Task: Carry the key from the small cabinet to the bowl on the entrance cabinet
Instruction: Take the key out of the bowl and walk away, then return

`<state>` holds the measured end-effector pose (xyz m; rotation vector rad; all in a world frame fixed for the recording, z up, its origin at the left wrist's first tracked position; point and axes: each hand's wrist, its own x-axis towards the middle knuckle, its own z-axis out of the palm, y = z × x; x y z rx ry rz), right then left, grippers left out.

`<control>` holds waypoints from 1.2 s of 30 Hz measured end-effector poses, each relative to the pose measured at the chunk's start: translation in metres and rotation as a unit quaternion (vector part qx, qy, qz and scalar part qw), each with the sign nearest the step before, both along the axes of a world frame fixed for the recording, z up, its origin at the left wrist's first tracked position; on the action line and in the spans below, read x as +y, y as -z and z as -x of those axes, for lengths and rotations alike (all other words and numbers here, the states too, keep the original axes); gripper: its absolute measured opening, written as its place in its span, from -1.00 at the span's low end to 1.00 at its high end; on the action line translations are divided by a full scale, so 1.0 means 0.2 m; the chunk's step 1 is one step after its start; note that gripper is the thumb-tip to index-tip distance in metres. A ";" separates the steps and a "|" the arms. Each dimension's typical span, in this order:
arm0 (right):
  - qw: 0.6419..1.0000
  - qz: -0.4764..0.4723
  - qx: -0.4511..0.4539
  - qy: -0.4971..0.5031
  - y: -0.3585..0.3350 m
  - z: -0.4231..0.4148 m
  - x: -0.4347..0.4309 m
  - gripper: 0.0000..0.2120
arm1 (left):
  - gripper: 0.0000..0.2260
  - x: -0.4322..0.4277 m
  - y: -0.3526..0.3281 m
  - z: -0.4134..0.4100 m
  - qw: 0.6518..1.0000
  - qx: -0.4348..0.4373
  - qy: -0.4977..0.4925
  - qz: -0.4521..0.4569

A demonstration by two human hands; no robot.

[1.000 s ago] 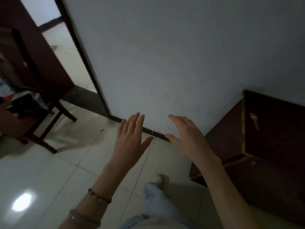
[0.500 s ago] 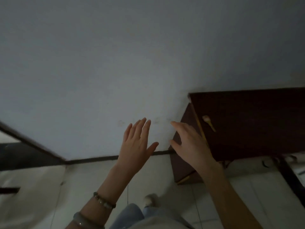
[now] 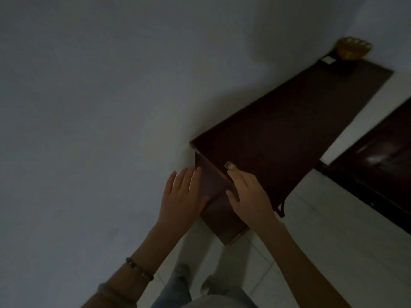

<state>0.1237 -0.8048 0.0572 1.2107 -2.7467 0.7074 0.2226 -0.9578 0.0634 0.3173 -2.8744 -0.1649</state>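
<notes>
On cabinet top: key at right hand; both hands' fingers spread.

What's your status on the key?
Both hands open, right hand reaching, left hand idle. Key on cabinet near edge, ungrasped. Nothing blocking.

The person's arms are bare, with no sleeves showing along either forearm. The left hand has two bracelets behind it on the wrist: a string of small rounded beads and, further up the arm, a smooth pale bangle. The right hand and its wrist carry nothing. Below, light blue jeans cover the legs, and pale shoes show on the feet, blurred.
</notes>
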 end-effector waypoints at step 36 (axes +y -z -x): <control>0.990 0.019 0.046 0.132 0.22 0.12 -0.29 -0.60 | -0.43 -0.31 0.15 0.22 0.981 -0.035 0.184 -0.038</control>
